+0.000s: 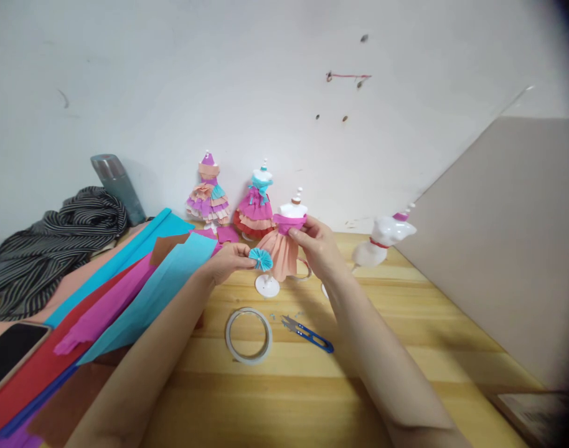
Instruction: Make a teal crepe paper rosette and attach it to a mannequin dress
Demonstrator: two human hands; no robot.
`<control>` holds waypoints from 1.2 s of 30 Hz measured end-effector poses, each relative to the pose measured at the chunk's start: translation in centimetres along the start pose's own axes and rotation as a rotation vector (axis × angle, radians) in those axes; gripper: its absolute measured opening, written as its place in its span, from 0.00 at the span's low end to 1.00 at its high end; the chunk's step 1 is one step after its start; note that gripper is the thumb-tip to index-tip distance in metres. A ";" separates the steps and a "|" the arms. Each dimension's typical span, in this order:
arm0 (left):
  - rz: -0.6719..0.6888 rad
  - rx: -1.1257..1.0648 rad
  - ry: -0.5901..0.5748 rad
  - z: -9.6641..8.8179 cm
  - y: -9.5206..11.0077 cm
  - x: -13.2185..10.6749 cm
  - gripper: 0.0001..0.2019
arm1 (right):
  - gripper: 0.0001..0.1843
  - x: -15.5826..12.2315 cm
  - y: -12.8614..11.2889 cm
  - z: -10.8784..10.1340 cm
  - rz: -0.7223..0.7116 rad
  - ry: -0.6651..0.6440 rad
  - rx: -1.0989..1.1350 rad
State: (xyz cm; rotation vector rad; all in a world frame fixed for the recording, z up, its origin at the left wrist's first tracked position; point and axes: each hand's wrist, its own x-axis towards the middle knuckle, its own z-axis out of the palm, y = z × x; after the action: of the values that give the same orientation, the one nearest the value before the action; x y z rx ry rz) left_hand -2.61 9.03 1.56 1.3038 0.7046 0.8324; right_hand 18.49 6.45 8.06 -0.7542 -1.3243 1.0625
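Note:
My left hand (pixel 229 261) pinches a small blue pleated paper rosette (pixel 261 258) beside the skirt of a little white mannequin (pixel 291 211). That mannequin wears a magenta paper band and a peach pleated paper skirt (pixel 279 252) and stands on a round white base (pixel 267 286). My right hand (pixel 315 246) is closed on the mannequin at its waist, fingers on the magenta band. Both hands hover over a wooden table (pixel 312 386).
Two dressed mannequins (pixel 208 193) (pixel 256 205) stand by the wall; a bare one (pixel 382 239) leans at the right. A tape roll (pixel 248 335) and blue snips (pixel 310 333) lie in front. Crepe paper sheets (pixel 139 286), a phone (pixel 9 354), striped cloth (pixel 55 239) and a flask (pixel 116 183) fill the left.

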 end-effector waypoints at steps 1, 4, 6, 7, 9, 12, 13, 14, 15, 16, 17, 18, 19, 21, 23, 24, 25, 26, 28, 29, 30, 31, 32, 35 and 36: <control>0.000 -0.004 -0.012 -0.2 0.0 -0.1 0.12 | 0.16 0.0 0.0 0.0 0.000 -0.002 -0.007; -0.003 -0.020 -0.065 -0.7 0.1 -0.3 0.14 | 0.16 0.0 0.0 0.0 -0.013 -0.004 -0.024; -0.006 -0.030 -0.107 -1.0 0.1 -0.6 0.15 | 0.16 0.0 0.0 0.0 -0.027 0.005 -0.028; -0.007 -0.033 -0.127 -1.1 0.1 -0.7 0.15 | 0.17 0.0 0.0 0.0 -0.034 0.012 -0.028; -0.014 -0.036 -0.165 -1.2 0.2 -0.9 0.15 | 0.17 0.0 0.0 0.1 -0.039 0.021 -0.031; -0.021 -0.036 -0.188 -1.2 0.2 -1.1 0.15 | 0.18 -0.1 0.1 0.2 -0.039 0.024 -0.044; -0.021 -0.036 -0.186 -1.2 0.2 -1.1 0.15 | 0.18 -0.2 0.1 0.3 -0.040 0.024 -0.048; -0.020 -0.036 -0.181 -1.1 0.2 -1.0 0.15 | 0.18 -0.2 0.1 0.3 -0.042 0.024 -0.052; -0.019 -0.037 -0.174 -1.0 0.1 -0.9 0.15 | 0.17 -0.2 0.1 0.3 -0.045 0.025 -0.054; -0.018 -0.038 -0.163 -1.0 0.0 -0.8 0.15 | 0.17 -0.3 0.1 0.4 -0.047 0.026 -0.056; -0.015 -0.041 -0.148 -0.9 -0.1 -0.7 0.15 | 0.17 -0.3 0.1 0.4 -0.048 0.026 -0.058; -0.012 -0.045 -0.128 -0.8 -0.2 -0.6 0.15 | 0.17 -0.3 0.1 0.5 -0.050 0.028 -0.063; -0.007 -0.050 -0.106 -0.7 -0.4 -0.4 0.15 | 0.17 -0.3 0.1 0.5 -0.052 0.029 -0.069; 0.008 -0.062 -0.058 -0.6 -0.7 -0.2 0.14 | 0.17 -0.3 0.2 0.5 -0.057 0.029 -0.083; 0.024 -0.077 -0.012 -0.5 -0.8 -0.1 0.13 | 0.17 -0.3 0.3 0.5 -0.063 0.027 -0.095; 0.031 -0.085 0.010 -0.5 -0.9 -0.1 0.13 | 0.18 -0.3 0.4 0.5 -0.065 0.024 -0.100; 0.038 -0.094 0.031 -0.5 -0.9 -0.1 0.14 | 0.18 -0.3 0.4 0.5 -0.066 0.021 -0.105; 0.042 -0.102 0.049 -0.5 -0.9 -0.1 0.14 | 0.18 -0.2 0.4 0.5 -0.066 0.019 -0.109; 0.048 -0.116 0.075 -0.4 -0.8 -0.1 0.14 | 0.19 -0.2 0.5 0.5 -0.065 0.019 -0.112; 0.049 -0.122 0.085 -0.3 -0.8 -0.1 0.14 | 0.19 -0.2 0.5 0.5 -0.063 0.020 -0.110; 0.051 -0.128 0.094 -0.2 -0.7 -0.1 0.14 | 0.19 -0.2 0.5 0.5 -0.063 0.022 -0.107; 0.052 -0.134 0.101 -0.1 -0.7 -0.1 0.14 | 0.19 -0.3 0.5 0.5 -0.065 0.024 -0.104; 0.055 -0.141 0.108 -0.1 -0.7 -0.1 0.13 | 0.19 -0.3 0.5 0.5 -0.068 0.023 -0.101; 0.063 -0.165 0.112 0.1 -0.8 0.0 0.12 | 0.19 -0.3 0.5 0.5 -0.073 0.012 -0.101; 0.069 -0.175 0.109 0.1 -0.8 0.0 0.11 | 0.19 -0.3 0.5 0.5 -0.075 0.007 -0.101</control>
State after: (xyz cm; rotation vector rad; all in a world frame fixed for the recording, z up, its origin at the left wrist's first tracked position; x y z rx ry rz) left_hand -2.41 8.95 0.74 1.1366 0.6595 1.0045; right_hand 17.94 6.30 7.58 -0.7769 -1.3977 0.9378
